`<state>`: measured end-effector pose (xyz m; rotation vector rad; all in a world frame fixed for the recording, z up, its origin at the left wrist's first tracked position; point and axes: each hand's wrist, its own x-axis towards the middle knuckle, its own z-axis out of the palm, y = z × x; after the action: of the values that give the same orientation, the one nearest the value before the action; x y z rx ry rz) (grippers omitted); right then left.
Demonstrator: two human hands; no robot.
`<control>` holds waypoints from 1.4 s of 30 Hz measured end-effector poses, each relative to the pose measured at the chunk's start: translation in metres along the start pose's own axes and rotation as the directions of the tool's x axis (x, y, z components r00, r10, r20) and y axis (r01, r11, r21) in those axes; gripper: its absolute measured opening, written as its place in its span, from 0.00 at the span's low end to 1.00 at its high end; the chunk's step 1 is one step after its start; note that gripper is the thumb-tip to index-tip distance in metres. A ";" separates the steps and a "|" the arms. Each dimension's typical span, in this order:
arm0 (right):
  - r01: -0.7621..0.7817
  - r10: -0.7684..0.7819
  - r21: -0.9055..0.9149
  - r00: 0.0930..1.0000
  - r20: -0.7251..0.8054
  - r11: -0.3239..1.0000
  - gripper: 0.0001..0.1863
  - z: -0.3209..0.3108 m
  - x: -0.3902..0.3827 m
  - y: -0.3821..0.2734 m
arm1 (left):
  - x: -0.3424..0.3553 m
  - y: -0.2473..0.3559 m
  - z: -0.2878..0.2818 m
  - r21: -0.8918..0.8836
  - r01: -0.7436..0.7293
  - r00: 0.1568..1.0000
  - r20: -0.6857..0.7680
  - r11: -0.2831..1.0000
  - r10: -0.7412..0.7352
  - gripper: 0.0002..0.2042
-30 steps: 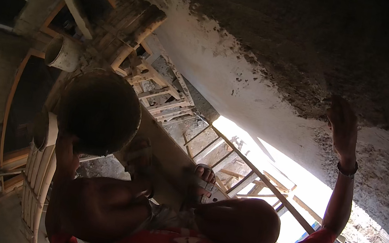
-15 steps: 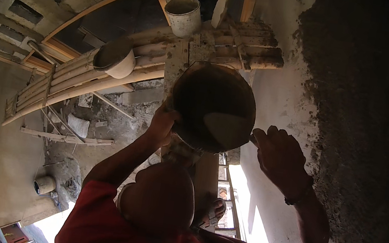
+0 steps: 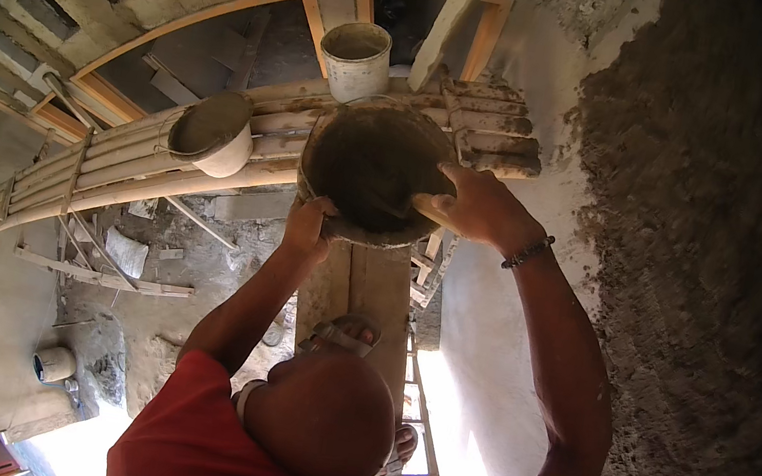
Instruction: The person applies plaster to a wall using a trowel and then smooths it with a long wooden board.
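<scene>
My left hand [image 3: 309, 227] grips the near-left rim of a round mortar bucket [image 3: 364, 152], which has dark, wet mortar inside. My right hand [image 3: 479, 208] is closed on the pale handle of a tool [image 3: 433, 208] reaching into that bucket; its head looks like a trowel blade, partly lost in the dark. The bucket is at the end of a wide plank [image 3: 374, 281], by a bamboo scaffold. A white bucket [image 3: 352, 71] is just behind it, and another mortar bucket [image 3: 208, 153] rests on the bamboo to the left.
The bamboo scaffold [image 3: 51, 204] stretches left, high above a floor with loose timber and rubble [image 3: 161, 323]. A rough-plastered wall [image 3: 683, 263] runs along my right. A leaning timber [image 3: 453, 22] crosses a wooden window frame [image 3: 493, 18]. A ladder-like frame [image 3: 412, 391] lies below the plank.
My view has swung from the wall to the scaffold. My right hand has left the plaster wall and moved into the bucket with the tool. My left hand still grips the bucket rim.
</scene>
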<state>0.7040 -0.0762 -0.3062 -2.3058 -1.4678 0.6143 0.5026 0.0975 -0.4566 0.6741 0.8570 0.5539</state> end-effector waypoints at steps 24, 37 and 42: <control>-0.124 0.226 0.889 0.974 0.024 0.440 0.19 -0.044 0.140 -0.109 | 0.088 0.027 -0.015 -0.136 0.078 0.985 -0.142 0.988 -0.097 0.26; -0.073 0.058 0.810 0.997 0.048 0.582 0.14 0.001 0.159 -0.119 | 0.002 -0.023 -0.021 0.459 -0.149 0.982 0.174 0.876 0.075 0.28; -0.549 0.595 0.512 0.799 0.090 0.660 0.18 0.012 0.001 0.053 | 0.049 0.084 0.132 0.357 -0.630 0.717 0.608 0.689 0.340 0.28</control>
<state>0.7387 -0.0967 -0.3427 -2.2678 -0.3942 0.9257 0.6231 0.1460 -0.3566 1.5533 0.2970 0.5868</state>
